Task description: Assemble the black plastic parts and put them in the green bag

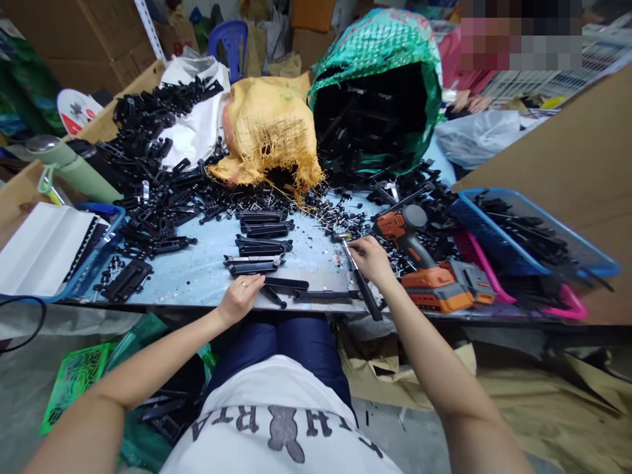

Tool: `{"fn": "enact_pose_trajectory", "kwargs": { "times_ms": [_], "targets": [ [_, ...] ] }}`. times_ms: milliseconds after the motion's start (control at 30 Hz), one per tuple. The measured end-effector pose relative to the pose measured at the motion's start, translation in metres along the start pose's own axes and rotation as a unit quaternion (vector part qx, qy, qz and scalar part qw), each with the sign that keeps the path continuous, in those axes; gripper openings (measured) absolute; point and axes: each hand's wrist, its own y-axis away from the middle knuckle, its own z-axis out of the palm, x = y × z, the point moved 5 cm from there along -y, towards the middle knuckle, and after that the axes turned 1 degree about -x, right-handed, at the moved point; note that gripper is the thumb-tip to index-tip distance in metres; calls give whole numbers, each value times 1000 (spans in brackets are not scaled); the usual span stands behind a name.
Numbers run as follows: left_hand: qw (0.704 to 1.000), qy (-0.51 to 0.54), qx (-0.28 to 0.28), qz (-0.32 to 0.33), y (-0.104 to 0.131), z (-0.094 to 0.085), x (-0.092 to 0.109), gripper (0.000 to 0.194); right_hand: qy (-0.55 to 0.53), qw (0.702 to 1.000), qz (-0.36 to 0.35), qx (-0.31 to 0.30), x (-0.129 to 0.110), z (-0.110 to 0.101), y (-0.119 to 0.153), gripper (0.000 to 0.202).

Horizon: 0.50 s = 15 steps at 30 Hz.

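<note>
My left hand (241, 297) is closed on the left end of a long black part (286, 284) at the table's front edge. My right hand (370, 258) is closed beside a small hammer (363, 280) with a black grip, its head lying just beyond the fingers; what the fingertips pinch is too small to make out. Several black assembled parts (261, 246) lie in a column beyond my left hand. Right of my right hand an orange cordless drill (419, 253) rests on the table.
A green woven sack (429, 85) full of black parts and a yellow sack (271, 118) stand at the back. Black parts pile up at left. Blue baskets (587, 260) flank both sides. Another person's hands (469, 102) show at back right.
</note>
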Motion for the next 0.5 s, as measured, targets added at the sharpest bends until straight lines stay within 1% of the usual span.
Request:
{"fn": "enact_pose_trajectory", "kwargs": {
  "times_ms": [33,67,133,200,267,300,400,467,500],
  "targets": [
    [1000,-2,4,-19,1,0,0,24,-46,999,-25,-10,-14,1,5,20],
    [999,-3,6,-38,1,1,0,24,-87,995,-45,-36,-28,3,9,19],
    [998,-8,7,-65,-2,2,0,25,-138,982,-65,-114,-54,12,18,16],
    [996,-27,4,-82,-9,3,3,25,-145,969,-71,-188,-76,21,24,13],
    [996,-39,-19,-72,-19,7,12,28,-107,964,-92,-226,-92,26,26,12],
    [997,-34,-48,-53,-25,12,18,31,-74,964,-107,-232,-99,27,26,12],
    [985,1,-173,-3,-40,37,39,40,42,956,-154,-247,-115,28,28,14],
    [971,12,-240,-15,-45,54,46,48,97,943,-172,-268,-123,30,31,16],
    [964,16,-262,-31,-47,61,47,52,114,940,-171,-273,-124,30,33,17]
  ]
}}
